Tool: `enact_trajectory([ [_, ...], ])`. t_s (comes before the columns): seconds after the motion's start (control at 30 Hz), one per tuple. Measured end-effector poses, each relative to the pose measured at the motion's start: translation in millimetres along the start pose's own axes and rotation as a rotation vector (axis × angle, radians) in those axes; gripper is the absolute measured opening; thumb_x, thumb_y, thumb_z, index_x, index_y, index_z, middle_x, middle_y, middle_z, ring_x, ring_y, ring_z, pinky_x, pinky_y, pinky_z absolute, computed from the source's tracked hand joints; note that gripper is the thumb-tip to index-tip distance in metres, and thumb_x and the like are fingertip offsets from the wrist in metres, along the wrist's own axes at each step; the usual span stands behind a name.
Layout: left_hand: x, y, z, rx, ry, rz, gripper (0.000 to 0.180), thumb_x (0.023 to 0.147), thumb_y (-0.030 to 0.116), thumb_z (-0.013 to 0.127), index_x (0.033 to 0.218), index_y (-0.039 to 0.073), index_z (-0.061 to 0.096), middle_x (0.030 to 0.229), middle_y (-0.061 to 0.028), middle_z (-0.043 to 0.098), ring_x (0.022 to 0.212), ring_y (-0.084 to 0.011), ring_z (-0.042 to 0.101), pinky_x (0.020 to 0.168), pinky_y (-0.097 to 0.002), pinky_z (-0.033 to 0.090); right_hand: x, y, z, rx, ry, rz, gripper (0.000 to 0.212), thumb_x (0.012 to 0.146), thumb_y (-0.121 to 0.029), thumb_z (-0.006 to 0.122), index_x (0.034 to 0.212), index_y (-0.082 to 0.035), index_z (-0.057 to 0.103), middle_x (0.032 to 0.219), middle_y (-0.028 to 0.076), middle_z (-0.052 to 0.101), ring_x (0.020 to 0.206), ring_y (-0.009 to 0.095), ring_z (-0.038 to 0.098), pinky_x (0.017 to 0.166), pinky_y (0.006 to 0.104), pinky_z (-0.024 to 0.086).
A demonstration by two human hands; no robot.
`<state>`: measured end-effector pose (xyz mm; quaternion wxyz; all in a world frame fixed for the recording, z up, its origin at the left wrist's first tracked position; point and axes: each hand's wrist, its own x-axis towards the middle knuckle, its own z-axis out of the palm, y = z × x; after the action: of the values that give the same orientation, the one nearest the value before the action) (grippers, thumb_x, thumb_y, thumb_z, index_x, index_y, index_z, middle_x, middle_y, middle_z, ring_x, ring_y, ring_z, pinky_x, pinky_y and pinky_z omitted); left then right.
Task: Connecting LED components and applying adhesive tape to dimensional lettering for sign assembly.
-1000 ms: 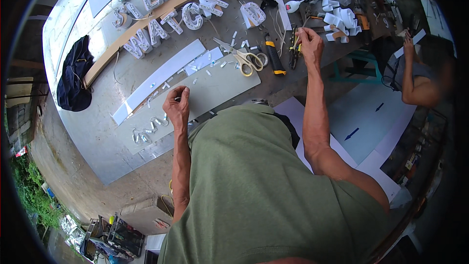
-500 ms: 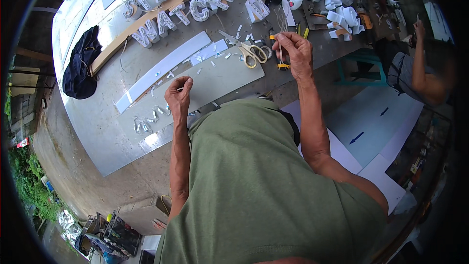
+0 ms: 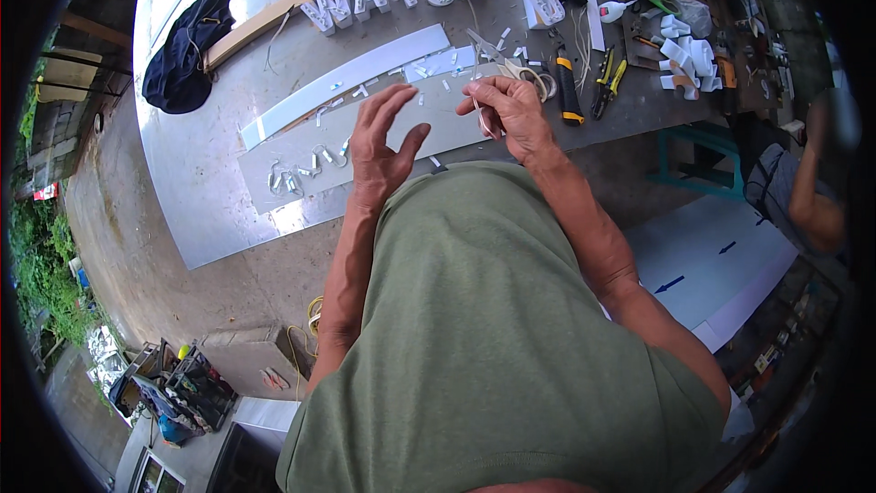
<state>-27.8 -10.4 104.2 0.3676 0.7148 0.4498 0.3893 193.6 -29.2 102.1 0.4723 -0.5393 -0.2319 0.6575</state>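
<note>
Left fingers (image 3: 392, 110) spread wide; right fingers (image 3: 494, 89) pinch a thin strand (image 3: 477, 108) — scissors (image 3: 509, 66) partly hidden beyond, yellow-black knife (image 3: 567, 89) nearby.

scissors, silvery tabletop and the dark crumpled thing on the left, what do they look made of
Scissors: metal blades, likely steel, grey and slender; the cream handles look like smooth plastic, judging by their even colour.
Silvery tabletop: probably sheet metal, smooth and scuffed, given its bright glare and dull marks.
Dark crumpled thing: seemingly fabric, matte, with soft folds; the fibre can't be told.
</note>
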Motion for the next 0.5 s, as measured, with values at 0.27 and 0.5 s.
enact_trajectory([
  [0.27,0,13,9,0.012,-0.138,0.271,0.022,0.075,0.009,0.082,0.096,0.011,0.077,0.097,-0.002,0.073,0.094,-0.0241,0.067,0.083,-0.0378,0.053,-3,20,18,0.037,-0.066,0.225,0.021,0.095,-0.022,0.069,0.089,-0.001,0.067,0.069,0.003,0.066,0.045,0.009,0.057,0.038,0.0222,0.037],
  [0.5,-2,3,4,-0.615,-0.041,-0.432,0.016,0.092,0.011,0.075,0.101,-0.002,0.073,0.093,-0.0051,0.073,0.083,-0.0113,0.066,0.078,-0.0264,0.054,-22,-1,31,-0.469,0.069,-0.359,0.032,0.097,-0.025,0.068,0.113,0.002,0.068,0.083,0.007,0.071,0.068,0.013,0.066,0.057,0.0272,0.05],
])
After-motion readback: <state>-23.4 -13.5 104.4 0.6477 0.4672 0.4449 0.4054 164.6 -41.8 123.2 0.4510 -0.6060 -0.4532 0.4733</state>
